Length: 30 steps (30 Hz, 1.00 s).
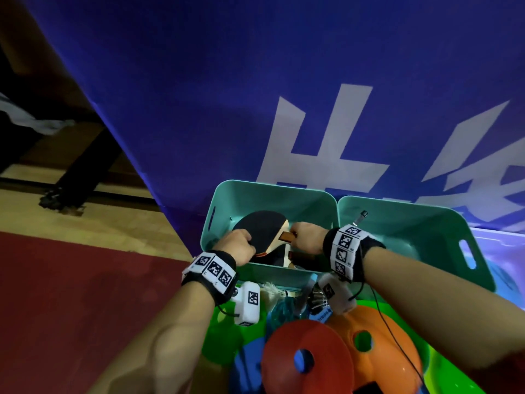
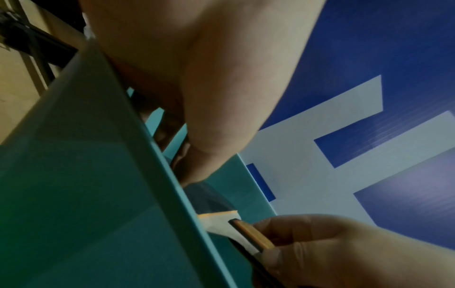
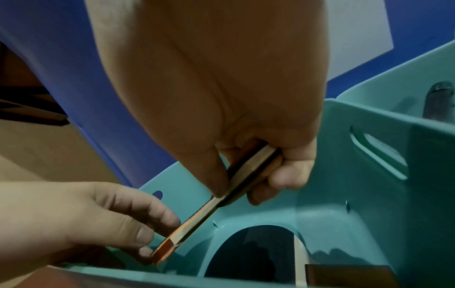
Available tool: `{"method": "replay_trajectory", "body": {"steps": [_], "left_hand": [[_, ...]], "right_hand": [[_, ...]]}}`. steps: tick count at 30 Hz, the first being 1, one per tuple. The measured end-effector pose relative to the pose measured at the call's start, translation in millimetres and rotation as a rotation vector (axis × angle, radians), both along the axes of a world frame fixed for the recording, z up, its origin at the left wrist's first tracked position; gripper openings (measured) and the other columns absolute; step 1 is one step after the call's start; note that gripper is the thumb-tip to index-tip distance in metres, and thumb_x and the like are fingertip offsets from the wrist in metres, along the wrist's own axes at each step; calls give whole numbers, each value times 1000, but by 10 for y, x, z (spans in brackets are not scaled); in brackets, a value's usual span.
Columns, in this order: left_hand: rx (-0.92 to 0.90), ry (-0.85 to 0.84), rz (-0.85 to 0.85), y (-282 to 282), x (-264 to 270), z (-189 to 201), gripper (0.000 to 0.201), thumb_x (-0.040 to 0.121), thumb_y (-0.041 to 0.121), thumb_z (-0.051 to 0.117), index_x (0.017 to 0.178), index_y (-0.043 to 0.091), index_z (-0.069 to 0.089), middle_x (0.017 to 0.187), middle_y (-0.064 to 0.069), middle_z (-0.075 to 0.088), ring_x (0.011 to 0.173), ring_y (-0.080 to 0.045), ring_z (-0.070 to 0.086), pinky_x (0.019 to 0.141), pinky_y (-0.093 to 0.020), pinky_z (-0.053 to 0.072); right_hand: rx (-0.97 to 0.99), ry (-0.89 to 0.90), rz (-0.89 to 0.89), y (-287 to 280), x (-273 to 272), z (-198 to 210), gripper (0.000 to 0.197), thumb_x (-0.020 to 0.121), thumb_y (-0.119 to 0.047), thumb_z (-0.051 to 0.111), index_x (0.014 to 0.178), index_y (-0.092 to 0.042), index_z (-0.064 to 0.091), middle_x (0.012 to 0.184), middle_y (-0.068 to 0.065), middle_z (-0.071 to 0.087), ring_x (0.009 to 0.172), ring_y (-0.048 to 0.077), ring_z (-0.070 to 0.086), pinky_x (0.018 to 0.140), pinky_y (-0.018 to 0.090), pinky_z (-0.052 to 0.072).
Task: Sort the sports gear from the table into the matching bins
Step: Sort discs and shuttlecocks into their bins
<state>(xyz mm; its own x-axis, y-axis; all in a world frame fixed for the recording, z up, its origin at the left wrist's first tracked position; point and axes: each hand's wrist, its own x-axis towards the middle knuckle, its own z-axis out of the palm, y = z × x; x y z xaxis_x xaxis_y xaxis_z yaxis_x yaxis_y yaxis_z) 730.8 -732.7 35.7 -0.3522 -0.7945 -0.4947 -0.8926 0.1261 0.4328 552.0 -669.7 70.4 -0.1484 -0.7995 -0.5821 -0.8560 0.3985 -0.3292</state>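
A table tennis paddle (image 1: 261, 226) with a black rubber face is held tilted inside the left teal bin (image 1: 272, 186). My left hand (image 1: 241, 244) pinches the edge of its blade (image 3: 197, 216). My right hand (image 1: 298, 234) grips its wooden handle (image 3: 256, 161), fingers curled round it. A second paddle (image 3: 258, 253) lies flat on the bin floor beneath, its brown handle (image 1: 295, 255) showing. The left wrist view shows the bin's near wall (image 2: 98, 194) and the held handle (image 2: 251, 235).
The right teal bin (image 1: 412, 206) holds a small metal-tipped item (image 1: 359, 218). Below my wrists lie a red cone (image 1: 306, 359), an orange cone (image 1: 377, 354), green cones (image 1: 221, 331) and a shuttlecock (image 1: 318, 302). A blue banner (image 1: 255, 81) rises behind the bins.
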Motion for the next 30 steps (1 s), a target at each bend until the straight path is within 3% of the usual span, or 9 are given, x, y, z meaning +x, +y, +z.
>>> {"method": "replay_trajectory", "body": {"steps": [8,11,16,18,20,24,26,28,30], "left_hand": [[27,-65,-81,-53,-54,-162,43,85,26,59,128,27,58,132,0,59,116,-22,57,98,-34,47],[20,-90,-96,-60,-61,-192,44,85,28,61,129,29,57,132,1,59,115,-22,58,96,-34,47],[26,-101,-81,-62,-51,-207,44,85,34,63,128,32,56,130,3,60,114,-22,58,98,-37,48],[23,-102,-81,-59,-45,-209,43,85,34,63,127,32,56,128,3,61,112,-21,59,97,-38,48],[13,-102,-82,-53,-46,-212,41,85,35,62,126,32,57,126,3,62,111,-21,59,96,-38,49],[-31,-96,-72,-41,-66,-204,37,87,39,61,124,33,58,125,4,62,110,-21,59,94,-37,49],[-49,-86,-53,-32,-72,-188,35,88,40,60,122,32,59,124,4,62,109,-21,59,93,-37,49],[-58,-80,-34,-21,-71,-168,33,88,40,59,120,30,60,123,3,62,109,-22,59,93,-36,49],[-71,-75,-22,-5,-69,-145,33,88,39,59,119,28,60,122,2,62,108,-22,59,92,-36,49]], "right_hand": [[87,36,32,-136,30,-192,40,100,-39,44,112,-4,60,111,11,64,102,29,61,82,31,44],[95,53,39,-161,56,-279,31,99,-34,47,110,-7,59,113,11,65,101,28,62,76,29,43],[133,25,47,-132,63,-312,36,100,-32,48,122,-5,53,120,11,60,109,28,58,81,27,40],[137,14,27,-101,42,-292,37,97,-24,52,129,-8,48,118,11,61,97,28,60,72,27,46],[163,-78,-61,-78,4,-309,37,95,-20,55,130,-12,44,95,6,59,70,23,58,51,24,48],[252,-241,-201,-45,-64,-399,55,83,-11,71,129,-19,43,86,9,54,67,25,54,54,30,47],[246,-288,-239,-10,-79,-416,49,80,-15,75,121,-19,48,81,9,56,59,22,51,49,29,43],[214,-341,-282,22,-80,-397,30,81,-17,73,104,-15,54,69,6,55,53,19,49,44,26,41],[197,-346,-289,51,-80,-360,16,83,-21,70,89,-13,58,66,4,54,57,19,51,44,24,42]]}}
